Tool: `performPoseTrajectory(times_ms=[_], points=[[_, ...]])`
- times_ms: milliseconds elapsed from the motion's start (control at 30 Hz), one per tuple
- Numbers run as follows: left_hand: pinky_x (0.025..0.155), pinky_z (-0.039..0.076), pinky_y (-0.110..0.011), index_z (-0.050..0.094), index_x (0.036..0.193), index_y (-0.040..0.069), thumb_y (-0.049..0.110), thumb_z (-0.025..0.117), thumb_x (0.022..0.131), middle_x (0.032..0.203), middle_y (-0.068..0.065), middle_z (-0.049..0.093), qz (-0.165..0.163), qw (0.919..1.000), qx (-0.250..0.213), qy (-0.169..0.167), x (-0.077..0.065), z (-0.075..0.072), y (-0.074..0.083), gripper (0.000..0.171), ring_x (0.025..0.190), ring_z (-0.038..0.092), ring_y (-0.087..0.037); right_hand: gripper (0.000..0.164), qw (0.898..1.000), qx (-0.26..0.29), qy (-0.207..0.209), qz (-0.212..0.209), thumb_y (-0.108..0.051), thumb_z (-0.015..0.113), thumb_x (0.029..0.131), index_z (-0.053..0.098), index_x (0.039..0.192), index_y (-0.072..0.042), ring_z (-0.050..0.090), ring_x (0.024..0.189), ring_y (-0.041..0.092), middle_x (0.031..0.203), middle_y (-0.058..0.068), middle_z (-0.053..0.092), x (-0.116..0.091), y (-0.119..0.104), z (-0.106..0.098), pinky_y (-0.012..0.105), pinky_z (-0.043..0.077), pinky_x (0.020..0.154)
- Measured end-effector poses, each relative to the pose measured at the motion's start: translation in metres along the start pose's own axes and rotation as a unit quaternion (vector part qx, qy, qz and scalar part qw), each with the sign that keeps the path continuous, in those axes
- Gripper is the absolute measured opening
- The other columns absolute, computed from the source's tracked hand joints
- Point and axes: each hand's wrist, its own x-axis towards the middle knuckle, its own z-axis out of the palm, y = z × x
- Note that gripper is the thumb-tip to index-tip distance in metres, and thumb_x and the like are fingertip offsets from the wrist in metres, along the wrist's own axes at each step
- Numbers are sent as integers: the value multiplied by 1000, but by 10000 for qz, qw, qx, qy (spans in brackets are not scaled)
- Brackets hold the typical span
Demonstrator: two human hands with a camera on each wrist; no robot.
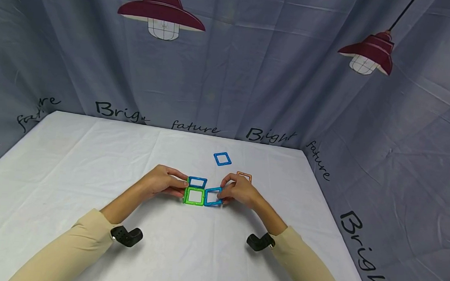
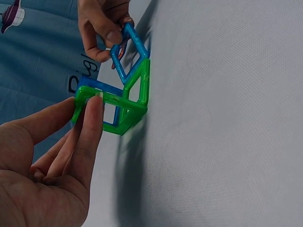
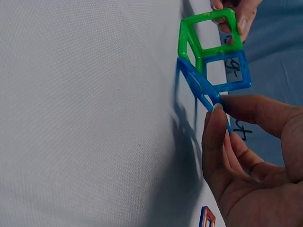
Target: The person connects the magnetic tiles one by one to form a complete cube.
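In the head view, a green square tile frame (image 1: 194, 203) lies at the front of a small joined structure on the white table. My left hand (image 1: 163, 180) pinches a second green square frame (image 2: 117, 101), which stands up at the left side. Behind it a blue square frame (image 3: 245, 68) stands upright, joined to the green ones. On the right, my right hand (image 1: 240, 190) pinches another blue square frame (image 2: 137, 41) by its outer edge between thumb and fingers. That frame is tilted up, and its inner edge touches the flat green frame.
A loose blue square frame (image 1: 216, 159) lies farther back on the white table (image 1: 186, 251). An orange square frame (image 1: 245, 174) lies just behind my right hand, partly hidden by it. Grey-blue curtains with printed lamps surround the table's back and right side.
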Motion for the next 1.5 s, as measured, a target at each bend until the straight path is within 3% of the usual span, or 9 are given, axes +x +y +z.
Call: performPoseTrajectory(times_ms=[333,567,733,1500], points=[[75,64,-33,65,129,-4,9,76,91,108,-20,74,0,10000,-23,-17,-1,0,2,42,70,74,-15,27,9974,693,-184,-20,-6,75,89,61,112,0,71,69,17,88,10,74,1,-8,1,29,64,75],[74,64,-32,65,129,-4,8,76,90,107,-19,74,-8,10000,-74,-8,1,-1,0,42,70,74,-15,34,9933,1105,-331,28,-8,72,91,64,122,2,71,76,17,105,19,74,4,-13,7,29,64,79],[74,65,-33,65,128,-5,7,76,91,106,-19,74,-30,9999,-108,11,1,-1,0,41,70,75,-16,33,9916,1212,-427,-109,-10,72,92,69,123,1,70,85,17,112,15,73,8,-12,12,31,63,83],[72,64,-31,64,128,-6,6,75,91,101,-17,75,53,9998,-164,-25,2,-1,-2,41,71,75,-16,32,9893,1406,-348,-145,-9,72,92,69,123,1,73,85,17,105,12,76,11,-15,22,36,62,89]])
